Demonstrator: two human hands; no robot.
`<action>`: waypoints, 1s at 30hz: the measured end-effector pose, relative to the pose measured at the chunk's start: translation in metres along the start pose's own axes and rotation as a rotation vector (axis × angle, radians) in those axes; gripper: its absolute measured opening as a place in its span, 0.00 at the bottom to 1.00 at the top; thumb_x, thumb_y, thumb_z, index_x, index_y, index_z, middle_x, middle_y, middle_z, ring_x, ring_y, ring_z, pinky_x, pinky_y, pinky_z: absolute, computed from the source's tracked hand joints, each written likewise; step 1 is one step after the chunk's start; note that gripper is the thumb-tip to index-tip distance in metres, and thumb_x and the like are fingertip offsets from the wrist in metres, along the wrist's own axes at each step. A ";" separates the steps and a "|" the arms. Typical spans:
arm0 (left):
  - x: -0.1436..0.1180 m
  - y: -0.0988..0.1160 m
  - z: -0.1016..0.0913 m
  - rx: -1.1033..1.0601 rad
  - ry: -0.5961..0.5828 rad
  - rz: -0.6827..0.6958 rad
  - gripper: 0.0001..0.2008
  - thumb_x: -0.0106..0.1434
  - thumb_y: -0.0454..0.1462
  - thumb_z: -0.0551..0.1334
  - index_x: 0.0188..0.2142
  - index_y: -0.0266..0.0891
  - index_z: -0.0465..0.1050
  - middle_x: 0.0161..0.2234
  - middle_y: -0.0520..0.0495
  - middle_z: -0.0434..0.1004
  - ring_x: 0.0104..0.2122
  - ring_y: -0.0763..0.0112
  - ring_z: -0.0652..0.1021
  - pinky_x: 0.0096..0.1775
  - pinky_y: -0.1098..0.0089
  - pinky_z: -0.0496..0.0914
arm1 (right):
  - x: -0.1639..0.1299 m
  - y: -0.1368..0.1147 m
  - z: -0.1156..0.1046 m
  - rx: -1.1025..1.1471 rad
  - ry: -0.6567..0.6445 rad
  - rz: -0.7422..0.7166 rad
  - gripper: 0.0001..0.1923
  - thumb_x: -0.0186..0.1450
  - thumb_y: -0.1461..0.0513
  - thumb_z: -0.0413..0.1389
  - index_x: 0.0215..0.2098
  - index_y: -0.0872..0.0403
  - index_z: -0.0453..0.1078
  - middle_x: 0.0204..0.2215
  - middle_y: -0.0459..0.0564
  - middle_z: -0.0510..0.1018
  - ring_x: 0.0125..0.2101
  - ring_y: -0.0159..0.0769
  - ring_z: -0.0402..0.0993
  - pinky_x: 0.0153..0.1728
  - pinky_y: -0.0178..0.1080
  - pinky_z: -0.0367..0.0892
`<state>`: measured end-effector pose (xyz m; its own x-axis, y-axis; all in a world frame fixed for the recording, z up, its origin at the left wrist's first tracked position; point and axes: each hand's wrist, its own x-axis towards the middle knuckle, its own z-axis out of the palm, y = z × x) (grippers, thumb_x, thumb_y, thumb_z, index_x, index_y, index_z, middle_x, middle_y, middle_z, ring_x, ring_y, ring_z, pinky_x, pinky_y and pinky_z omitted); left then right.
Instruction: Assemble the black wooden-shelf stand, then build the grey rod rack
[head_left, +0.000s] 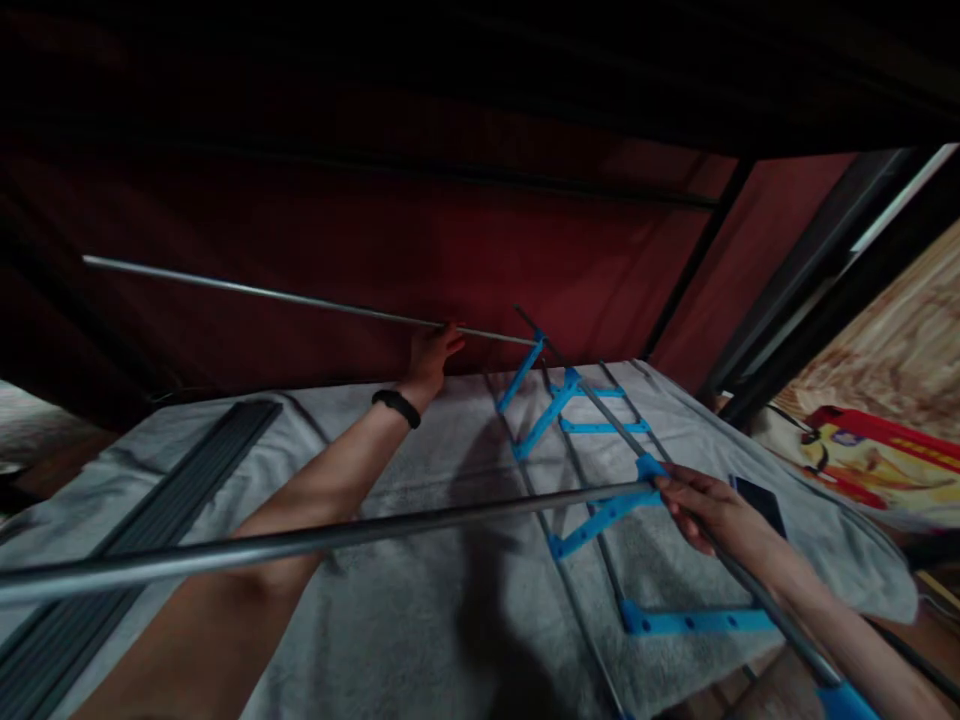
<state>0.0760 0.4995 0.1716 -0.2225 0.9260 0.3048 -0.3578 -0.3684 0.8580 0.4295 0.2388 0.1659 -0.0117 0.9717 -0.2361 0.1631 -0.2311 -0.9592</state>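
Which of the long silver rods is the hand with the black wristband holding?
The far rod, up against the dark red fabric. The left hand with the black wristband grips it. The near rod crosses in front, beside the right hand.

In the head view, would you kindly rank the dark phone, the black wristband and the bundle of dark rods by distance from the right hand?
From the right hand:
1. Dark phone, just beside it, on the towel.
2. Black wristband, on the left wrist.
3. Bundle of dark rods, far left.

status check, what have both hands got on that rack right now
Left hand grips the far metal rod. Right hand pinches a blue connector at the near rod's end. Rack frame lies on grey towel; nothing blocking.
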 end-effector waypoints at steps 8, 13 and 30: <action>-0.044 -0.013 -0.021 -0.163 0.011 -0.153 0.13 0.53 0.35 0.70 0.38 0.40 0.74 0.42 0.44 0.80 0.48 0.61 0.78 0.49 0.58 0.73 | -0.032 -0.041 0.011 -0.128 0.165 -0.065 0.30 0.48 0.38 0.65 0.31 0.53 0.67 0.14 0.37 0.62 0.12 0.23 0.54 0.10 0.29 0.53; -0.087 -0.036 -0.056 -0.238 0.040 -0.257 0.17 0.54 0.33 0.69 0.43 0.41 0.71 0.44 0.45 0.80 0.45 0.66 0.79 0.49 0.60 0.73 | -0.025 -0.028 0.032 -0.119 0.119 -0.031 0.29 0.50 0.40 0.64 0.34 0.54 0.70 0.15 0.38 0.64 0.11 0.24 0.54 0.10 0.31 0.53; -0.260 -0.049 -0.146 -0.345 0.170 -0.785 0.18 0.63 0.28 0.63 0.53 0.37 0.70 0.44 0.41 0.81 0.44 0.65 0.82 0.49 0.68 0.75 | -0.021 -0.017 0.086 0.042 0.115 -0.075 0.27 0.49 0.50 0.67 0.41 0.54 0.69 0.17 0.37 0.67 0.11 0.25 0.56 0.09 0.31 0.55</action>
<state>0.0189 0.2650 -0.0103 0.0811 0.9079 -0.4113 -0.7130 0.3412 0.6126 0.3425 0.2179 0.1737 0.0907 0.9851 -0.1463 0.1250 -0.1570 -0.9797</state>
